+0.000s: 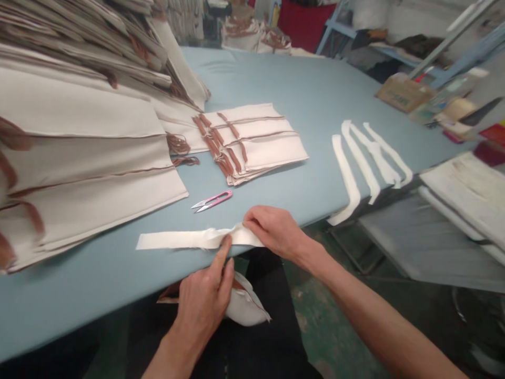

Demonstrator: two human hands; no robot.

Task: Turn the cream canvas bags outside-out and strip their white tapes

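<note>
A long off-white fabric strip lies along the front edge of the table, its middle part rumpled and folded. My right hand pinches the strip near its right end, thumb and fingers closed on the cloth. With the index finger stretched out, my left hand presses on the strip's lower edge; the thumb stands apart and the other fingers are partly hidden. Beyond the strip lie thread snips with pink handles, blades pointing left. On my lap, below the table edge, rests a pale cloth piece with brown trim, partly covered by my left hand.
Stacked cream cloth pouches with brown ties lie mid-table. Larger piles of cloth pieces rise at the left. Several white strips hang over the right table edge. A cardboard box and a plastic bottle stand at the far right.
</note>
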